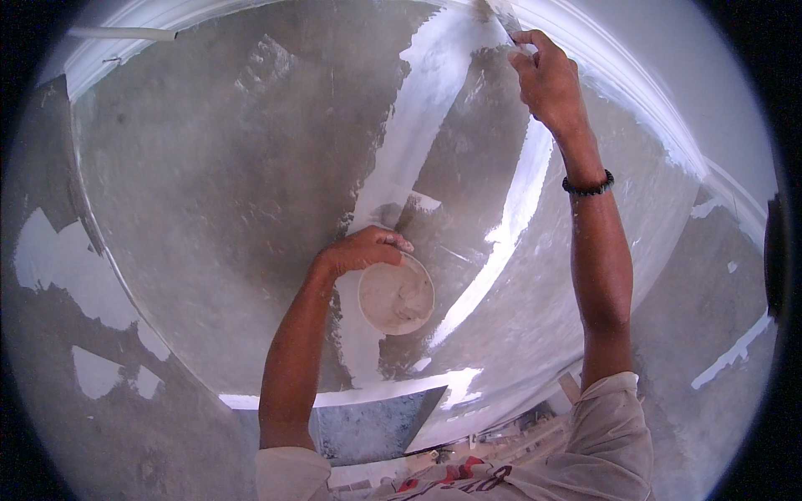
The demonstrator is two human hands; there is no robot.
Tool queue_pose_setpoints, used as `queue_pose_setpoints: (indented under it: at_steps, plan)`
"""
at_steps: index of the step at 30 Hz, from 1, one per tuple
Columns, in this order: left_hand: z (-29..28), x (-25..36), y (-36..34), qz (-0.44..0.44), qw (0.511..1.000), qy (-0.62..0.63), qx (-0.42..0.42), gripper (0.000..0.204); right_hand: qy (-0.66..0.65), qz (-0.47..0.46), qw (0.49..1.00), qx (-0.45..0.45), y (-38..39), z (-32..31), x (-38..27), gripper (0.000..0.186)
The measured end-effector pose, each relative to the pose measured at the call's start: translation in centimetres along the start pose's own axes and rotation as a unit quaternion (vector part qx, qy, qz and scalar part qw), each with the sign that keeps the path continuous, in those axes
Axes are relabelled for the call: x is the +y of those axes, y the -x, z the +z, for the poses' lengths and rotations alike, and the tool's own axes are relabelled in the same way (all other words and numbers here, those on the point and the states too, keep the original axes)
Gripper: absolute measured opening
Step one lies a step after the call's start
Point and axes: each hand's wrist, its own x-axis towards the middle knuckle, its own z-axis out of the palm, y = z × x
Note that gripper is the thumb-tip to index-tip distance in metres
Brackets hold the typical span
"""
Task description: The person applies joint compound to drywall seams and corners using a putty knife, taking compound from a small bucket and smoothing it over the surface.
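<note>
My left hand [365, 250] grips a round white tub [433, 299] at its far rim, the thumb and fingers bent over the edge. Pale putty [391, 299] fills the tub, its surface stirred into ridges. High up, my right hand [549, 83] holds a putty knife [504, 18] by the handle, with the blade pointing up and to the left. That blade is at the top of a broad white putty band [422, 108] on the grey wall [225, 167], close under the cornice. Whether the blade touches the wall is hard to tell.
A white cornice [668, 125] runs along the top of the wall. A second, narrower white strip [514, 221] lies right of the broad band. White patches [71, 275] mark the left side wall. A pale pipe [125, 33] juts in at upper left. Below, clutter [501, 434] covers the floor.
</note>
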Motion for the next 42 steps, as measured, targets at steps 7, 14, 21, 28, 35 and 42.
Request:
queue_pose_setpoints:
  at_steps: [7, 14, 21, 28, 35, 42]
  plan:
    - [0.2, 0.8, 0.1, 0.011, 1.000, -0.014, -0.007, 0.041, 0.064, -0.026, 0.998, 0.008, -0.3, 0.1, 1.1, 0.030]
    - [-0.1, -0.9, 0.3, 0.005, 1.000, -0.020, 0.016, 0.046, 0.000, 0.077, 0.987, -0.144, -2.6, -5.0, -4.8, 0.030]
    - [0.6, 0.0, -0.5, 0.016, 1.000, -0.025, 0.007, 0.046, 0.151, 0.165, 0.924, -0.308, -4.8, -9.1, -7.9, 0.030]
    - [0.3, 0.7, 0.6, 0.020, 1.000, -0.009, 0.011, 0.041, 0.007, 0.077, 0.974, -0.215, -0.9, -9.6, -2.7, 0.033]
    - [0.9, 0.9, 0.4, 0.009, 1.000, 0.004, 0.020, 0.039, -0.503, 0.117, 0.808, -0.284, 7.0, -9.6, 2.1, 0.053]
    - [3.4, -1.2, 3.3, -0.041, 0.986, 0.065, 0.151, 0.040, -0.515, 0.213, 0.760, -0.335, 16.6, -8.7, 0.8, 0.047]
